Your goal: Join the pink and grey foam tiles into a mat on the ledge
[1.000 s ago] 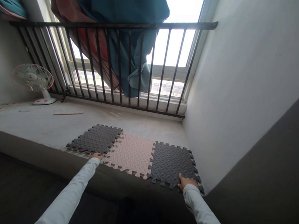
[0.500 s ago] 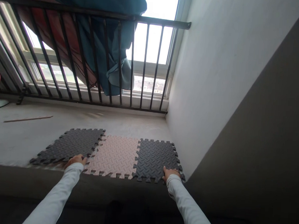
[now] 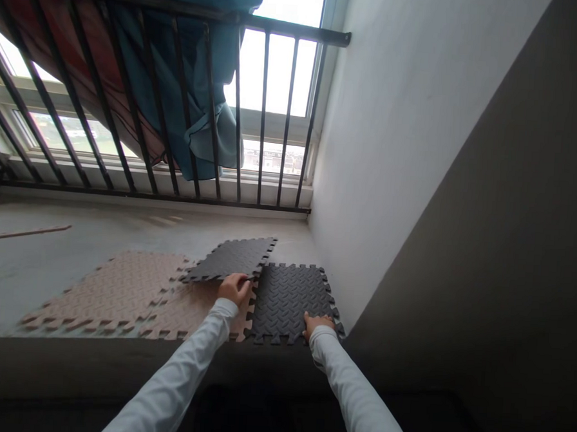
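Observation:
My left hand [image 3: 235, 288] is closed on the near edge of a dark grey foam mat tile [image 3: 235, 257], which is raised and tilted above a pink foam tile [image 3: 180, 310]. To the right lies a black foam tile [image 3: 286, 303], flat, with its left edge against that pink tile. My right hand [image 3: 318, 324] is at the black tile's near right corner, its thumb on top and the other fingers curled and partly hidden. Further left, another pink foam tile [image 3: 115, 284] lies flat beside the first. All the tiles have toothed edges and a raised tread pattern.
The tiles lie on a pale ledge [image 3: 19, 279] with a drop along its front. A white wall [image 3: 379, 150] bounds the right side. Behind stand a black metal railing [image 3: 262, 118], a blue and red curtain [image 3: 173, 100] and a window. A thin stick [image 3: 26, 233] lies at left.
My left hand has lifted the grey tile from the left and carried it right, over the middle pink tile. Another pink tile now shows where it was. My right hand stays on the black tile.

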A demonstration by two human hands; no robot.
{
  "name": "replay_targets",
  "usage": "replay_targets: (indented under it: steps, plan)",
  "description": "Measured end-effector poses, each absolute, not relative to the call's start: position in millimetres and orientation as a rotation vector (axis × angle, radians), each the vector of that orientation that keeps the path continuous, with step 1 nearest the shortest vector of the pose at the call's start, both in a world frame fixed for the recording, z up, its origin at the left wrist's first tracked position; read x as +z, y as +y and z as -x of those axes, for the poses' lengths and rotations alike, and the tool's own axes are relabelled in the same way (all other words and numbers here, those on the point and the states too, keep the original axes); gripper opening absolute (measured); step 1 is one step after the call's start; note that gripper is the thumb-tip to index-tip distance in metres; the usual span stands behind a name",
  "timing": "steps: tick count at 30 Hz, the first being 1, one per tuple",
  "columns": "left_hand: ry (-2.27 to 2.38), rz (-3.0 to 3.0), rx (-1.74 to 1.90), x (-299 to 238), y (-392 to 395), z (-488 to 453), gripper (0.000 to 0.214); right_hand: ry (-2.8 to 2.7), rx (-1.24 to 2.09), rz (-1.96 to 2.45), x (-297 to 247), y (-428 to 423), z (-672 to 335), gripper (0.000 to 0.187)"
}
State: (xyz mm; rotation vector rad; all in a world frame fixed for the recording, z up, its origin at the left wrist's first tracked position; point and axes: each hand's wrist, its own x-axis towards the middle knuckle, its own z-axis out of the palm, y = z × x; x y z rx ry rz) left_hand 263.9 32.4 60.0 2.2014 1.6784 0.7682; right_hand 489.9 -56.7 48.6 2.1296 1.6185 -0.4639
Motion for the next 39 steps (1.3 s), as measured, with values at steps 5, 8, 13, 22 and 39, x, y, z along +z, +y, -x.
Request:
replay_targets:
  steps: [5,8,13,22,39]
  plan:
    - [1.144,-2.406,0.314,51.8,10.4,-318.4,0.063,1.604,-0.468,-2.124,48.5,-57.5,-489.7,0.064]
    - [1.338,-2.327,0.127,32.9,13.8,-308.1,0.079,1.601,-0.464,-2.134,47.8,-57.6,-489.4,0.064]
    - [1.815,-2.103,-0.278,-1.9,24.4,-263.3,0.093,1.605,-0.475,-2.127,47.6,-56.3,-488.8,0.066]
    - [1.767,-2.107,-0.439,-5.5,20.7,-251.8,0.112,1.586,-0.524,-2.144,41.9,-54.8,-486.0,0.077]
    - [1.784,-2.060,-0.462,-8.1,21.8,-252.5,0.111,1.916,-0.300,-2.336,2.2,52.2,-469.2,0.044]
